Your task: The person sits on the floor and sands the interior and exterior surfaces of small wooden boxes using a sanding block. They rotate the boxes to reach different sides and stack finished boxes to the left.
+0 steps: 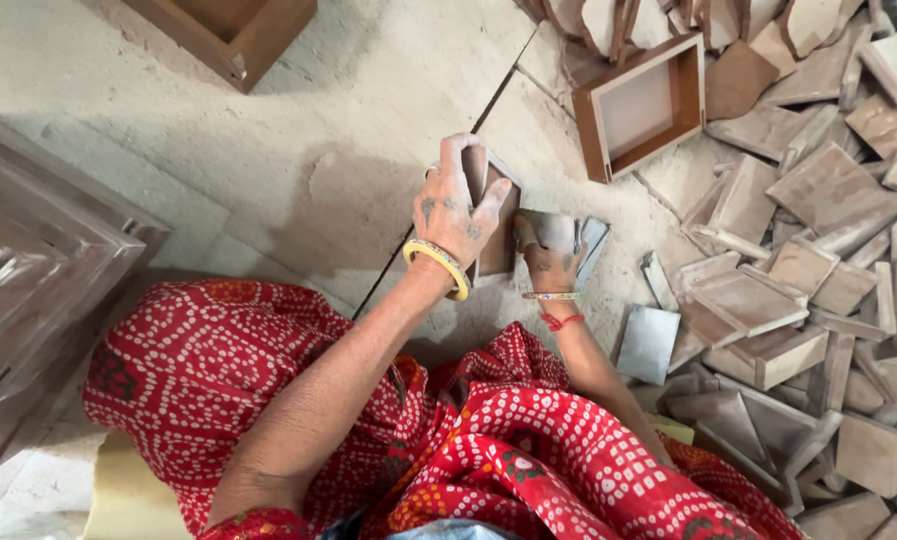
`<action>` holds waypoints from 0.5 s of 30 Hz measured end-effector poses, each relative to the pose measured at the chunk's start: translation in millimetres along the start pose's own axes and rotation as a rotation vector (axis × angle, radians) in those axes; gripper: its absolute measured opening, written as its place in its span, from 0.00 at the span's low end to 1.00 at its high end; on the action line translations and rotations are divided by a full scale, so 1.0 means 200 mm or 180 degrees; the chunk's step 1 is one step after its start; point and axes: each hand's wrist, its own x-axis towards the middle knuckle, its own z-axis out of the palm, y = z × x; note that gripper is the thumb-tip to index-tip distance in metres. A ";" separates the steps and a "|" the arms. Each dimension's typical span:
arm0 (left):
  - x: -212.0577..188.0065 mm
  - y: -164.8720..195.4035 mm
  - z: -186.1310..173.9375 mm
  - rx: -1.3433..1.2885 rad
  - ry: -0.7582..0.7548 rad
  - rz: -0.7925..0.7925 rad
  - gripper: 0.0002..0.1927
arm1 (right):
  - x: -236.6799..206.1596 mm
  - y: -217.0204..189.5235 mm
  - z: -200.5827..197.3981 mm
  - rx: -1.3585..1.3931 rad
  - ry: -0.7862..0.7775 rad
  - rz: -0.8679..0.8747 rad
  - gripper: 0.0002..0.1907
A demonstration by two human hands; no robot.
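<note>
Two hands work close together over a dusty stone floor point(298, 150). The left hand point(456, 210) is clasped over the top edge of a brown square tray point(495, 225) that stands on edge on the floor, fingers curled over its rim and thumb pressed on its face. Just beside it, the right hand point(548, 255) grips a grey flat tile point(553, 230), held upright against the tray's right side; a second grey piece point(593, 245) shows just behind it. A yellow bangle point(438, 265) circles the left wrist, and a thin bangle and red thread point(558, 320) the right one. The person sits in red dotted cloth point(528, 450). To the right lies a large heap of dusty tiles and shallow trays point(818, 260), with one open brown tray point(640, 105) at its upper edge. Stacked wooden frames point(38, 260) stand at the left.
</note>
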 end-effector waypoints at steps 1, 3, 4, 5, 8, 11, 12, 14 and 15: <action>0.00 0.00 0.00 -0.0009 0.0016 0.0006 0.29 | -0.01 0.00 0.00 0.0254 0.0035 0.0175 0.21; 0.00 0.01 0.00 -0.0013 0.0015 0.0011 0.29 | 0.00 0.00 0.01 0.0667 -0.0660 0.0367 0.07; -0.01 0.01 0.00 0.0001 0.0054 0.0021 0.29 | 0.03 0.01 0.02 0.0866 -0.0989 0.0470 0.05; -0.01 0.00 0.01 0.0019 0.0096 0.0038 0.29 | 0.05 0.02 0.03 0.1035 -0.0731 0.0366 0.05; 0.00 -0.01 0.02 -0.0002 0.0077 -0.0003 0.30 | 0.12 0.04 0.03 0.1976 -0.0372 0.0808 0.04; 0.00 -0.02 0.02 -0.0014 0.0146 0.0121 0.29 | 0.15 0.05 0.02 0.2478 -0.0734 0.1484 0.02; -0.01 -0.02 0.02 -0.0019 0.0181 0.0220 0.29 | 0.14 0.05 0.01 0.1762 -0.0646 0.0823 0.08; -0.01 -0.02 0.02 -0.0050 0.0150 0.0207 0.30 | 0.10 0.04 -0.01 0.0857 -0.0263 0.0056 0.18; -0.01 -0.02 0.02 -0.0062 0.0144 0.0210 0.31 | 0.07 0.03 -0.02 0.0666 0.0019 -0.0050 0.21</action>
